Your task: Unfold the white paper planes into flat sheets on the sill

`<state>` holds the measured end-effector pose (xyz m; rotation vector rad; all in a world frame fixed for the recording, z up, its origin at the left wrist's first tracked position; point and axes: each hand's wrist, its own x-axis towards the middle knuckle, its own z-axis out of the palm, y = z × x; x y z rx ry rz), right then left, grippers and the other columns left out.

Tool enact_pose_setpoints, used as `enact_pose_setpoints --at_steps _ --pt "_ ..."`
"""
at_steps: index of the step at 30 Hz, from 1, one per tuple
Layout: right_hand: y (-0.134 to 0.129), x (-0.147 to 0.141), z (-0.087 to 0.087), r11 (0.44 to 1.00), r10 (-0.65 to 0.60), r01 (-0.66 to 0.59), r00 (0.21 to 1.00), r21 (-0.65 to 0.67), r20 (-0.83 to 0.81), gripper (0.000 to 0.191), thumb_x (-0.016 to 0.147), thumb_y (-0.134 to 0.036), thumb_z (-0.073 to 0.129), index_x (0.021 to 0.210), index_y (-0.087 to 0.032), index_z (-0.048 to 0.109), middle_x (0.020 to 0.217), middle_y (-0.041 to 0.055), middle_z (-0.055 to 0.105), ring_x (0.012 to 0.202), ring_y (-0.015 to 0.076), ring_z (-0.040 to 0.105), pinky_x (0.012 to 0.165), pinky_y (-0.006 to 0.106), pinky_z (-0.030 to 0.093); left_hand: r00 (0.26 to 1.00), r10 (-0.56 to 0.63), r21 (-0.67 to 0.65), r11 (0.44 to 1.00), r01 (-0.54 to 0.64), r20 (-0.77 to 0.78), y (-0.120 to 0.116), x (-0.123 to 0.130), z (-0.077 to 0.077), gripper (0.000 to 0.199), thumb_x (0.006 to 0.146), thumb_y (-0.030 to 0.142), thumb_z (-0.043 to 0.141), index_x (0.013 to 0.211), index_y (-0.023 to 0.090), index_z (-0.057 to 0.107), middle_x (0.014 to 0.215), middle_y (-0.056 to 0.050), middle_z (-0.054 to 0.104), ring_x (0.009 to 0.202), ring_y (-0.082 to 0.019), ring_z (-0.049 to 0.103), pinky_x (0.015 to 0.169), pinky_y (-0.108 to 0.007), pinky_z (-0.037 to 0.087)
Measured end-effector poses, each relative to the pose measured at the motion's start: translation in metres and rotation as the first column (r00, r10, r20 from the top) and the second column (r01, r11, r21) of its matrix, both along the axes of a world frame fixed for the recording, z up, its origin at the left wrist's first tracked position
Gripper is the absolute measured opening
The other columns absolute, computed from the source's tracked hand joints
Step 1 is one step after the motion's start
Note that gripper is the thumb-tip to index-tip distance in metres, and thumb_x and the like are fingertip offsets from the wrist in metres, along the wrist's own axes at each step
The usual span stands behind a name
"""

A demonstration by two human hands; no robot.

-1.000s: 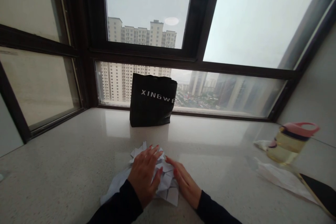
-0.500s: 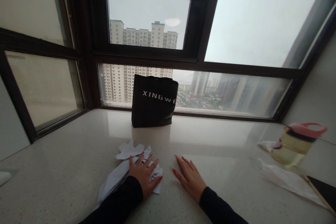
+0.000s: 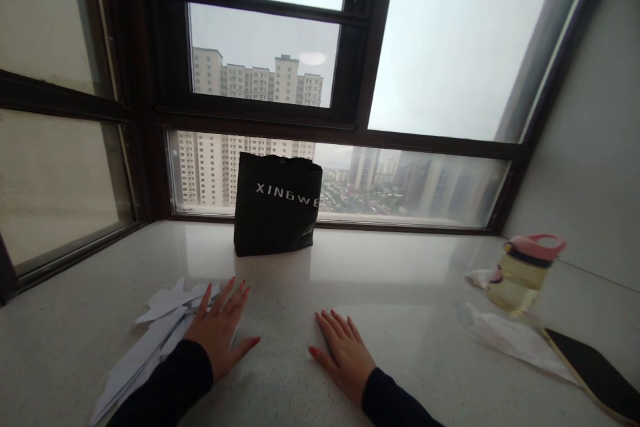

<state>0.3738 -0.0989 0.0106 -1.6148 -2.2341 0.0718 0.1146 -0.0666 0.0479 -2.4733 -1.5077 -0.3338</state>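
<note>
White paper scraps (image 3: pixel 150 340) lie in a loose pile on the left part of the pale stone sill (image 3: pixel 280 360). My left hand (image 3: pixel 223 327) rests palm down at the pile's right edge, fingers stretched and thumb apart, covering some of the scraps. My right hand (image 3: pixel 345 353) lies flat on the bare sill to the right, holding nothing, its thumb spread from the fingers. Beyond both hands a black bag (image 3: pixel 277 207) with white lettering stands upright near the window.
On the right stands a bottle with a pink lid (image 3: pixel 523 273). Crumpled tissue (image 3: pixel 520 340) lies in front of it, beside a dark phone-like slab (image 3: pixel 590 370). Dark window frames (image 3: pixel 340 137) border the sill at the back and left.
My left hand has moved left, and the paper scraps have shifted left with it. My right hand stays flat on the sill. The view has turned slightly.
</note>
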Motion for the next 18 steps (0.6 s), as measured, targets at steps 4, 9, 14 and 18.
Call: enact_pose_setpoints --at_steps 4,9,14,18 --pt "0.002 -0.002 0.006 0.999 0.012 -0.012 1.000 0.034 0.020 0.062 0.075 -0.055 0.035 0.122 -0.015 0.036 0.120 0.0116 0.042 0.113 0.0300 0.029 0.094 0.048 0.015 0.976 -0.195 0.076 0.979 0.188 0.097 -0.013 0.049 -0.034 0.065 0.074 0.058 0.024 0.123 0.016 0.032 0.129 -0.006 0.030 0.119 -0.023 0.021 0.096 -0.040 0.016" --pt "0.001 -0.005 0.008 0.973 0.228 -0.229 0.973 0.024 0.038 0.061 0.078 -0.052 0.032 0.128 -0.020 0.020 0.131 0.0058 0.026 0.119 0.0240 0.019 0.096 0.043 0.013 0.953 -0.295 0.055 0.955 0.291 0.070 -0.013 0.064 -0.069 0.057 0.077 0.054 0.024 0.117 0.017 0.042 0.124 -0.006 0.037 0.113 -0.022 0.033 0.092 -0.037 0.026" --pt "-0.007 -0.008 0.013 0.959 0.274 -0.273 0.962 -0.077 -0.001 0.055 0.079 -0.053 0.029 0.126 -0.026 0.023 0.128 0.0020 0.031 0.118 0.0207 0.023 0.097 0.041 0.012 0.959 -0.267 0.124 0.959 0.255 0.095 -0.015 0.061 -0.067 0.055 0.078 0.054 0.024 0.116 0.018 0.043 0.122 -0.005 0.042 0.111 -0.020 0.036 0.092 -0.037 0.027" --pt "-0.010 -0.009 0.018 0.962 0.257 -0.257 0.966 -0.091 -0.003 0.054 0.080 -0.053 0.028 0.126 -0.026 0.023 0.129 0.0014 0.031 0.118 0.0198 0.022 0.097 0.040 0.011 0.960 -0.267 0.146 0.956 0.254 0.082 -0.018 0.063 -0.064 0.056 0.078 0.054 0.024 0.114 0.017 0.045 0.122 -0.005 0.042 0.111 -0.020 0.036 0.091 -0.038 0.028"
